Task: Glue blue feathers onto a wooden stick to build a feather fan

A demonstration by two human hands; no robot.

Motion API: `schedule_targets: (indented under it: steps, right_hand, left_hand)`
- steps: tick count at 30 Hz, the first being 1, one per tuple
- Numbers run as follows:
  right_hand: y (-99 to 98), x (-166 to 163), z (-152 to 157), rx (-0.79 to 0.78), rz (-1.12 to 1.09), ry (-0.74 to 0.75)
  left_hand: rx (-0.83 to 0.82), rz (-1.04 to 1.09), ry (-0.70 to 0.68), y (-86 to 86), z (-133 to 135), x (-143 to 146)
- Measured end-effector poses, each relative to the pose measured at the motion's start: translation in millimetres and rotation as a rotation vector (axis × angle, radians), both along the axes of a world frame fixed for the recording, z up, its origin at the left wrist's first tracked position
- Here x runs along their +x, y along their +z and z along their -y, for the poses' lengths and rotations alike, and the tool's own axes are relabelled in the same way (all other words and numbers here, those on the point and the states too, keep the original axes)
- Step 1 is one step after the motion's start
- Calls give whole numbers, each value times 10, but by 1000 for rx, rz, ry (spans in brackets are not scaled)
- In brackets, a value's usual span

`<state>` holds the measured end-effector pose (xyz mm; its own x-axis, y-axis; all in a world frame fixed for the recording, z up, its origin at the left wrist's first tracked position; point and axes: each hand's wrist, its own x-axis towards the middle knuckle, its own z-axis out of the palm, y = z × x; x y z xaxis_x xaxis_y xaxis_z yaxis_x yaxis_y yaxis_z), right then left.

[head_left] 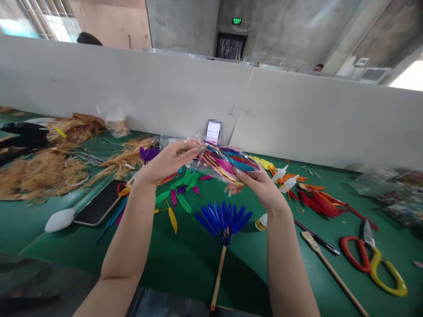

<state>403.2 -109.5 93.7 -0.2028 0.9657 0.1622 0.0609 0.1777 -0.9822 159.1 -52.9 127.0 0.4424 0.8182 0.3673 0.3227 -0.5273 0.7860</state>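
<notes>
Between both hands, above the green table (185, 273), hangs a clear plastic bag of coloured feathers (228, 164). My left hand (175, 159) pinches the bag's left end. On the lower right side, my right hand (253, 182) grips it with the thumb on top. Below them a fan of blue feathers (224, 219) lies on the table, bound to a thin wooden stick (218, 277). Loose green feathers (183, 182) and a yellow feather (172, 219) are scattered beside my left forearm. A small glue bottle (261, 222) stands by my right forearm, partly hidden.
Scissors (370, 259), a wooden stick with a broad end (333, 268) and a dark pen (317, 237) lie at right. White-tipped bottles (288, 182) and red feathers (319, 202) sit behind. A phone (99, 202) and tan fibres (46, 174) occupy the left. A white partition (148, 88) bounds the back.
</notes>
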Motion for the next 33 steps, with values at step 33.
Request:
schedule_targets:
  steps: [33]
  right_hand:
    - [-4, -46, -15, -48, 58, 2]
  left_hand:
    - [20, 13, -10, 8, 54, 196]
